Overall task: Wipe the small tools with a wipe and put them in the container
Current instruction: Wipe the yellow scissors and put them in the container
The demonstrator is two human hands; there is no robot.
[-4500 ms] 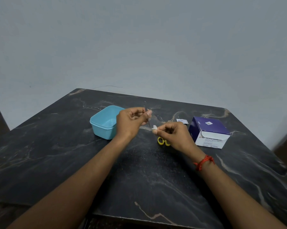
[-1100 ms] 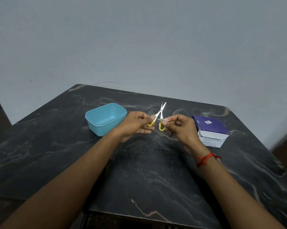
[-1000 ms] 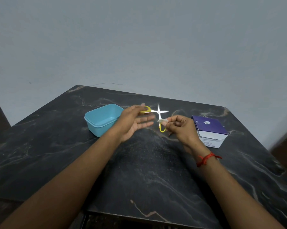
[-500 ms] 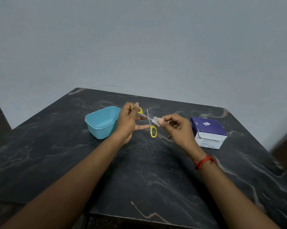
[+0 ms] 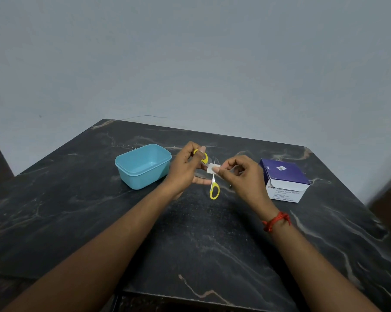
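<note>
Small scissors with yellow handles [image 5: 214,190] hang spread apart above the table. My left hand [image 5: 185,170] grips the upper yellow loop, while the other loop dangles below. My right hand [image 5: 241,176] pinches a small white wipe [image 5: 211,169] folded around one blade near the pivot. The light blue container [image 5: 142,165] stands on the table just left of my left hand; what lies inside it I cannot make out.
A purple and white box of wipes [image 5: 284,180] sits right of my right hand. The dark marble table [image 5: 201,239] ends at a pale wall behind. A thin dark item lies on the table under my right hand, mostly hidden.
The scissors were taken up and their blades spread. In the last half second the wipe has moved slightly left along the blade towards the pivot; both hands keep their hold.
</note>
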